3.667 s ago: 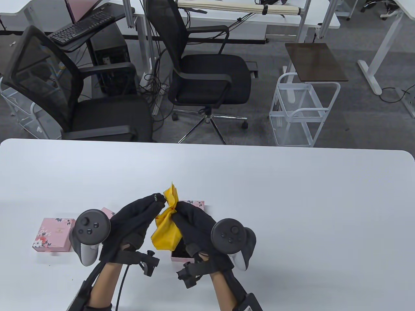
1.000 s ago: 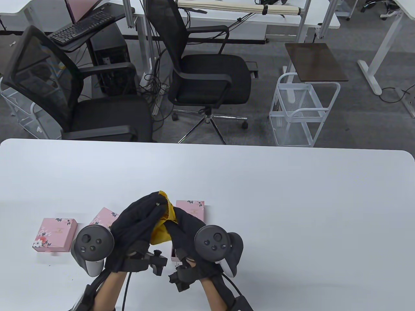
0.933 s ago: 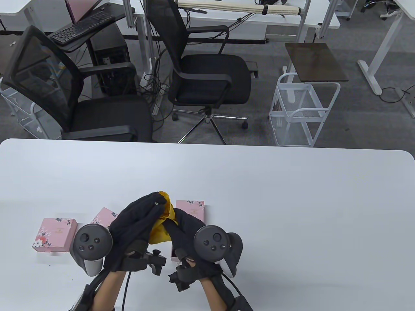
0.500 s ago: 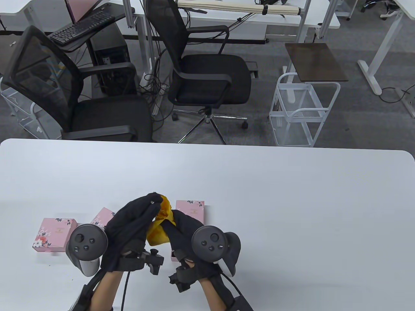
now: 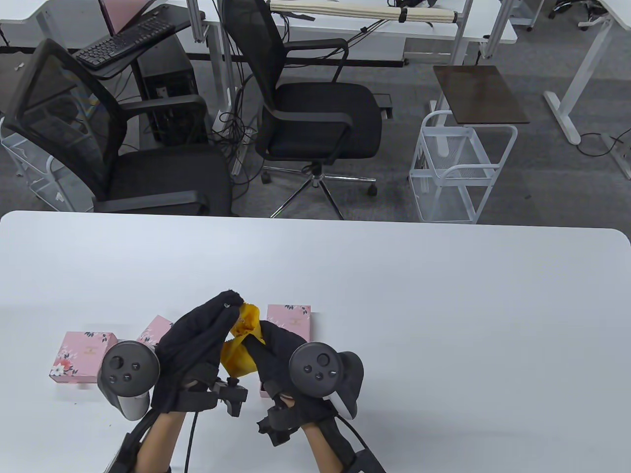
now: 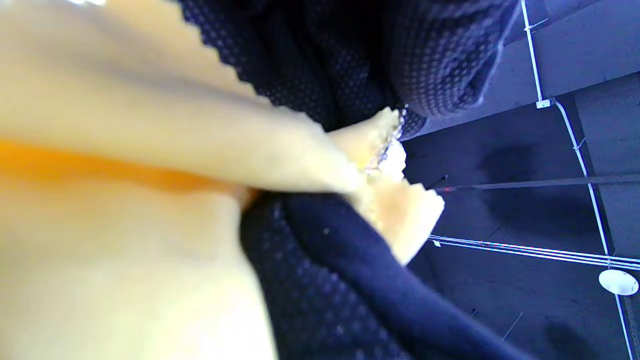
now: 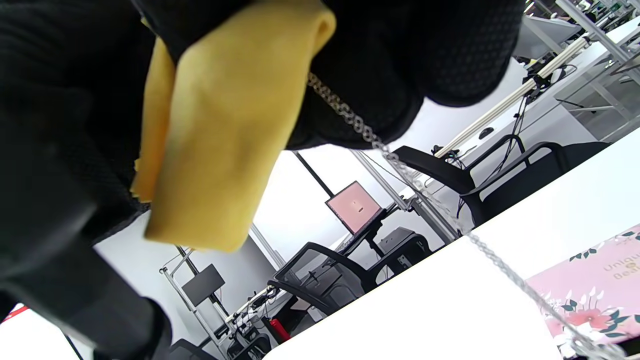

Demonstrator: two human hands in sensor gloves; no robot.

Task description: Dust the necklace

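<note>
Above the near part of the white table [image 5: 394, 295], both gloved hands meet around a yellow cloth [image 5: 240, 351]. My left hand [image 5: 227, 304] pinches the thin silver necklace at its raised fingertips, against the cloth's top edge. My right hand [image 5: 256, 340] grips the bunched cloth from the right. In the right wrist view the necklace chain [image 7: 360, 127] comes out between the yellow cloth [image 7: 225, 125] and the glove and hangs down to the lower right. In the left wrist view a short bit of chain [image 6: 387, 145] shows at the cloth's [image 6: 150, 150] zigzag edge.
Three pink floral boxes lie on the table: one at the left [image 5: 83, 355], one behind my left hand [image 5: 157, 329], one beyond my right hand [image 5: 290, 316]. Part of an open pink box [image 5: 263, 391] shows under my right wrist. Office chairs stand beyond the far edge.
Both hands have drifted a little to the left and closed in on each other. The cloth, spread tall before, is now bunched between them, and less of it shows.
</note>
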